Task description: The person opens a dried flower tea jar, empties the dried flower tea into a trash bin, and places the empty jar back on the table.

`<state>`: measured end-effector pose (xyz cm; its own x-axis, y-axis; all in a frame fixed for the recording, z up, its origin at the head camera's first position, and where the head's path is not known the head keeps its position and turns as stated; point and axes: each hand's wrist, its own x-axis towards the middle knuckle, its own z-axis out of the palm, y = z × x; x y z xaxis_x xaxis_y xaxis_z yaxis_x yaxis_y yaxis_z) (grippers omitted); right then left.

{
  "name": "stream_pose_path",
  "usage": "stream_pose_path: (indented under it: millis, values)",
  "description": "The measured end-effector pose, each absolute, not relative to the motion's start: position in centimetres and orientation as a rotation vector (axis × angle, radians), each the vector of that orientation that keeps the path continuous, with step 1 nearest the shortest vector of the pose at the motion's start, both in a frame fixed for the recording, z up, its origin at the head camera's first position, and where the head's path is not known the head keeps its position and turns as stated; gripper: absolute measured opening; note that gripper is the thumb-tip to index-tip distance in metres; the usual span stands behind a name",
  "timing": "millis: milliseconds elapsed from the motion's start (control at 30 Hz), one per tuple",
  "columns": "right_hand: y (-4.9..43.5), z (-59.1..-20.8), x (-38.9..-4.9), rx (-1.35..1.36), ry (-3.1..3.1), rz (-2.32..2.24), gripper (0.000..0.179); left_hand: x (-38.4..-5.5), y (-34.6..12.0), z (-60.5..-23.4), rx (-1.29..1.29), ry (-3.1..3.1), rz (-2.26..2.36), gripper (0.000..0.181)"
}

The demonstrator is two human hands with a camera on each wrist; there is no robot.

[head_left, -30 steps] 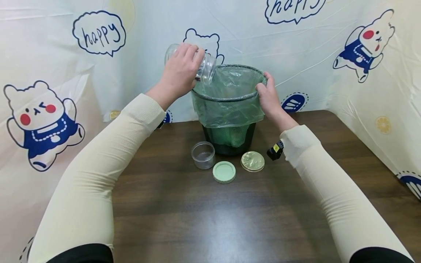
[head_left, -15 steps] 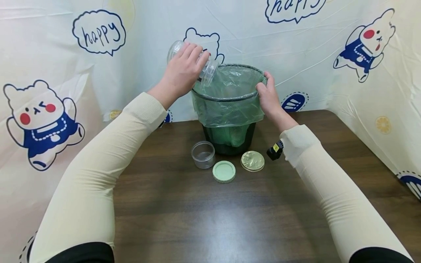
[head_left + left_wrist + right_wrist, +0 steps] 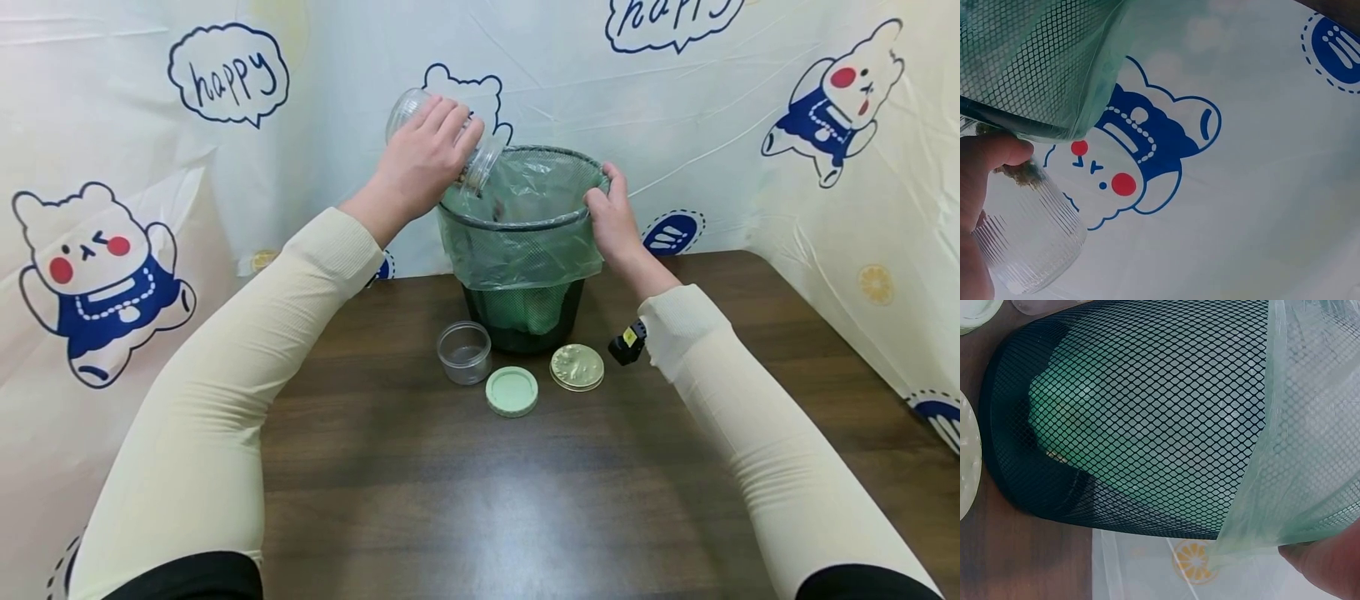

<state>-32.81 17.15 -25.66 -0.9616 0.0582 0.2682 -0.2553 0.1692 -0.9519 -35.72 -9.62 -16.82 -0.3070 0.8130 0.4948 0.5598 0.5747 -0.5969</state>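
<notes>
My left hand [image 3: 427, 157] grips a clear ribbed jar [image 3: 1038, 240], tipped with its mouth down over the left rim of a black mesh wastebasket [image 3: 1160, 419]. Brownish-green clumps [image 3: 1021, 174] lie near the jar's neck in the left wrist view. Below the mouth, dark bits [image 3: 497, 210] show against the inside of the green bin liner [image 3: 517, 265], which is folded over the rim. On the far side, my right hand [image 3: 617, 223] holds the basket's right rim, fingers hooked over it. The thumb [image 3: 1325, 565] lies against the liner in the right wrist view.
In front of the basket stand a clear plastic cup [image 3: 464, 365], a pale green lid [image 3: 512, 390] and a round gold lid [image 3: 577, 365] on the brown table [image 3: 510, 500]. A printed sheet [image 3: 337, 67] hangs behind the table.
The left hand has raised the jar's base and tipped it further, moving slightly right. Dark bits now show below its mouth. The right hand keeps its hold on the rim.
</notes>
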Motion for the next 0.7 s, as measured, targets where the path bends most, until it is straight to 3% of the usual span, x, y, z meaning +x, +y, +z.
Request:
stream_pose_path:
  millis: [300,700]
  values:
    - [17.09,-25.63,-32.64,0.195,-2.197,1.882,0.067,-35.84,-9.58,-16.77,-1.119,-1.936,0.451,0.032]
    - [17.13,-25.70,-32.71,0.205,-2.185,1.888,0.067,-36.08,-9.39,-16.64,-1.135,-1.921,0.588,0.043]
